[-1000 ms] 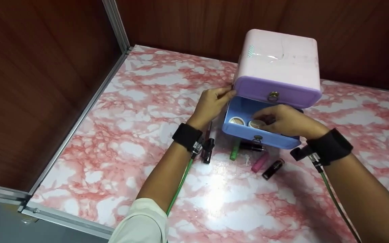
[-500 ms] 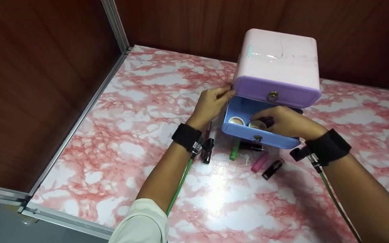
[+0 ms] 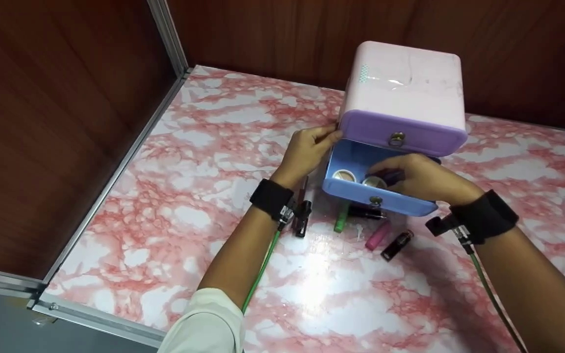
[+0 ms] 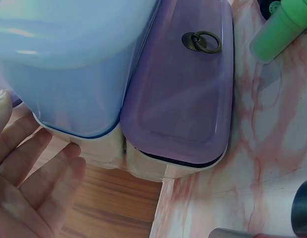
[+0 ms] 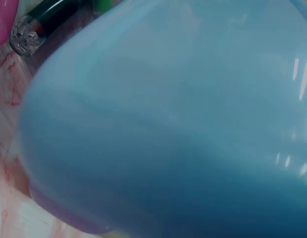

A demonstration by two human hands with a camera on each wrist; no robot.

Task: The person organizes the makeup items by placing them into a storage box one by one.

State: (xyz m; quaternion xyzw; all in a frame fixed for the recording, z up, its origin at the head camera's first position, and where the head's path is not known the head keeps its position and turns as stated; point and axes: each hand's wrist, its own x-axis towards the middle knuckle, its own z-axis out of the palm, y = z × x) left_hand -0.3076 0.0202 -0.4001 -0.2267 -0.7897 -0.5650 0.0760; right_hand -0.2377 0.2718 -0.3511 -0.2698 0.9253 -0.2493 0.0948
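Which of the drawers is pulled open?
The blue middle drawer, with the right hand inside; it juts out well past the upper purple drawer and lower purple drawer.

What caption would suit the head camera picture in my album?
Right hand inside the open blue drawer, left hand at the pink cabinet above.

Room behind jars point(image 3: 344, 176) (two), purple drawer point(image 3: 402, 127) above, blue drawer wall point(image 3: 391, 201) nearer
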